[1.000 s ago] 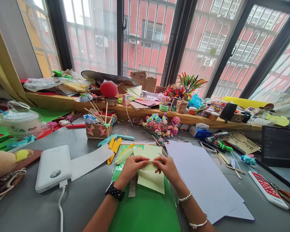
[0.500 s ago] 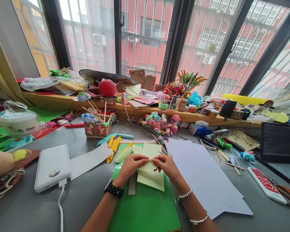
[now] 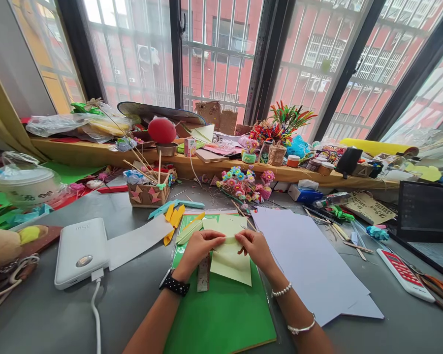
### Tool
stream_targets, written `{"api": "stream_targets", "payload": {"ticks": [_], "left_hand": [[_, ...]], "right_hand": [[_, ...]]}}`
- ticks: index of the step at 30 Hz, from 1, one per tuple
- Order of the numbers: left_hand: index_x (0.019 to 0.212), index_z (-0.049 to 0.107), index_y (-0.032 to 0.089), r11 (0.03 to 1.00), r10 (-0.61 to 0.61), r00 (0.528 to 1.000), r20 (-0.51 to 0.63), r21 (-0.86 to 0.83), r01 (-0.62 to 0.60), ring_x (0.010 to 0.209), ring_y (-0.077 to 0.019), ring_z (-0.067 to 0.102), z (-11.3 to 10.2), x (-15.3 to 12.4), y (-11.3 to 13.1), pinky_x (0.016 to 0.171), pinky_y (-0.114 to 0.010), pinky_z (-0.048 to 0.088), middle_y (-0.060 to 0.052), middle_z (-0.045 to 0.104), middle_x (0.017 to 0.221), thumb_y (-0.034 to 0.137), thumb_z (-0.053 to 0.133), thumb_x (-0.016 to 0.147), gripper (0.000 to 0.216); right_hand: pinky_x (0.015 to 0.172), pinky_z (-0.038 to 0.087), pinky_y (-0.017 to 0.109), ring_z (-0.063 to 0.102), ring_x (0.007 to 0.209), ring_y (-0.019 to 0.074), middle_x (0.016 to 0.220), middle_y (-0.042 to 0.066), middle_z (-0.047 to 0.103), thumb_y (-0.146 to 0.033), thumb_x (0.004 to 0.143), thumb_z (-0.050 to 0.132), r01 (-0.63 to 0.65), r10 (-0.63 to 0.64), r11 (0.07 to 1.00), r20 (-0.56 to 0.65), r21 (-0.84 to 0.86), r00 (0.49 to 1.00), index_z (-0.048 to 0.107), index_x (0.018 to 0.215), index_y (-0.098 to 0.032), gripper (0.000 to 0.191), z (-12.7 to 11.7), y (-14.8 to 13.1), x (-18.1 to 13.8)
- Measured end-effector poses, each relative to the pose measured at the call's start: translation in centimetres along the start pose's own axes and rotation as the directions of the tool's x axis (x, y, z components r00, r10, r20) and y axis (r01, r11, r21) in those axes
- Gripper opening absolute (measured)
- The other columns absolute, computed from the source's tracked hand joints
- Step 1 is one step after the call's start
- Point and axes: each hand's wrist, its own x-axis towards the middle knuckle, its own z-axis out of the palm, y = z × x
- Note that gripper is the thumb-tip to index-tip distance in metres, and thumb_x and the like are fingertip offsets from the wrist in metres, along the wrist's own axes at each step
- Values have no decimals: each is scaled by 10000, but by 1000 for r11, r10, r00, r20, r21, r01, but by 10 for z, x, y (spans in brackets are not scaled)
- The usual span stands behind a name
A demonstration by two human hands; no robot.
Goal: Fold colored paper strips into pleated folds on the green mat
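Between my two hands is a small piece of pale yellow-green paper (image 3: 230,241), pinched at its ends. My left hand (image 3: 203,247) closes thumb and finger on its left end. On the right end, my right hand (image 3: 253,247) grips it the same way. Below lies a pale yellow sheet (image 3: 232,268), and another pale sheet (image 3: 221,223) is just beyond the hands. These rest on a green board (image 3: 221,314). A ruler (image 3: 203,275) lies by my left wrist, partly hidden. Folded pale strips (image 3: 189,231) sit at the board's upper left.
White paper sheets (image 3: 310,265) lie to the right, with a calculator (image 3: 405,274) and laptop (image 3: 426,216) farther over. At left are a power bank (image 3: 81,250) and a paper strip (image 3: 140,243). Behind stand a cardboard box with sticks (image 3: 147,194) and crocheted flowers (image 3: 239,182).
My hands have drawn slightly apart, and more of the small paper shows between my fingertips. The camera view has shifted a little.
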Motion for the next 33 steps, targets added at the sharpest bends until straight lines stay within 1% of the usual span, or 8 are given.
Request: {"api": "stream_targets", "payload": {"ticks": [2,5,12,16,21,26,31,33], "left_hand": [[695,689,134,1000,11,1000,-13,0,-11,659,-176,573,0,0,0,588,-237,419,-65,675,706,354,641,559,263],[680,687,138,1000,25,999,-21,-4,-25,654,-177,576,0,1,-1,583,-237,425,-61,672,696,361,644,552,261],[727,680,134,997,67,998,11,26,-68,658,-170,577,-1,0,-1,584,-233,425,-60,669,701,368,638,572,284],[908,630,128,994,93,996,0,-63,-93,613,-157,578,0,0,-2,561,-236,427,-47,660,664,357,651,567,412],[828,628,128,989,90,996,-15,-114,-92,611,-160,584,3,1,-2,552,-235,431,-48,659,656,374,658,565,362],[882,617,130,982,79,997,26,-175,-73,648,-164,592,2,2,-2,586,-244,440,-63,678,724,359,660,572,388],[874,600,121,980,96,995,-22,-175,-98,627,-149,579,3,1,-1,563,-227,426,-40,650,666,341,664,576,376],[912,578,120,976,102,995,2,-193,-100,631,-143,575,4,0,-1,563,-223,423,-36,641,674,333,665,581,403]], "right_hand": [[373,368,189,526,393,102,456,-23,513,-400,729,503,25,-25,999,-4,-22,1000,568,652,-146,273,0,0,0],[392,393,198,538,422,112,486,-14,548,-384,677,574,34,-34,999,2,-35,999,578,690,-151,234,0,-1,0],[373,361,195,509,380,96,442,-24,536,-373,639,600,-51,50,997,21,62,999,589,638,-134,239,0,-4,-1],[362,328,195,523,382,102,454,-18,545,-381,603,625,-88,87,987,7,135,996,603,619,-126,256,-1,-4,-1],[358,307,192,544,397,112,465,-9,550,-407,588,635,-101,102,979,4,179,995,625,606,-122,286,-3,-8,-1],[354,299,190,569,420,127,473,-5,554,-425,609,615,-86,84,976,15,201,996,641,619,-120,306,-6,-9,-1],[353,313,184,588,445,140,472,1,564,-433,624,604,-90,84,970,36,226,996,647,642,-113,323,-7,-9,0],[353,315,182,587,443,138,468,2,566,-435,624,605,-92,86,965,33,245,996,647,641,-111,327,-6,-9,0]]}}
